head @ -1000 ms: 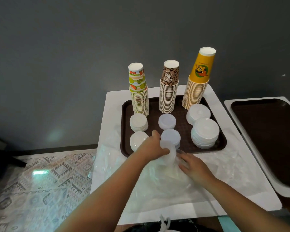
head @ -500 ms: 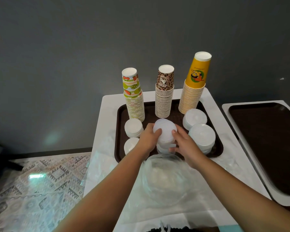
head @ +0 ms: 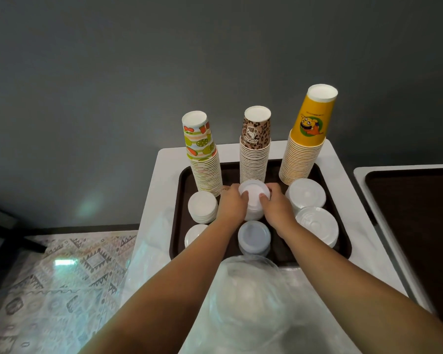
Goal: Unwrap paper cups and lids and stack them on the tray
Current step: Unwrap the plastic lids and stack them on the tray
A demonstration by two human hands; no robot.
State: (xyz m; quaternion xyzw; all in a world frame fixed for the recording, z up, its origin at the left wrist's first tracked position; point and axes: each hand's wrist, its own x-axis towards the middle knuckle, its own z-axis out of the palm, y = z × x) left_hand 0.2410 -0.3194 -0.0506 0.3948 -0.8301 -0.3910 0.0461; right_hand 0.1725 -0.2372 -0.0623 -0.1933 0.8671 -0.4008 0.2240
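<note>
Since half a second ago both hands have carried the lid stack [head: 253, 200] from the tray's near middle farther back, to just in front of the leopard cups; the lilac lids they had covered now show.

The brown tray [head: 325, 175] lies on a white surface [head: 164, 159] and holds everything stacked so far. At its left stands a column of fruit-print cups [head: 202, 159], upside down, with two piles of white lids before it: one [head: 202, 206] in full view, the nearer one [head: 193, 235] partly hidden by the left forearm. In the middle stand the leopard cups [head: 255, 146], then the lid stack between the hands, then the lilac lids [head: 254, 238] nearest the front rim. At the right rises the tallest column, the yellow cups [head: 310, 139], with two piles of wider lids before it (far [head: 306, 194] and near [head: 317, 226]).

The left hand [head: 232, 204] curls round the stack's left side, thumb on its top edge. The right hand [head: 276, 206] grips the right side likewise. Whether the stack rests on the tray yet I cannot tell.

Crumpled clear wrap [head: 253, 297] lies on the surface just in front of the tray. Farther right, a second tray [head: 414, 213] sits on another white surface.
</note>
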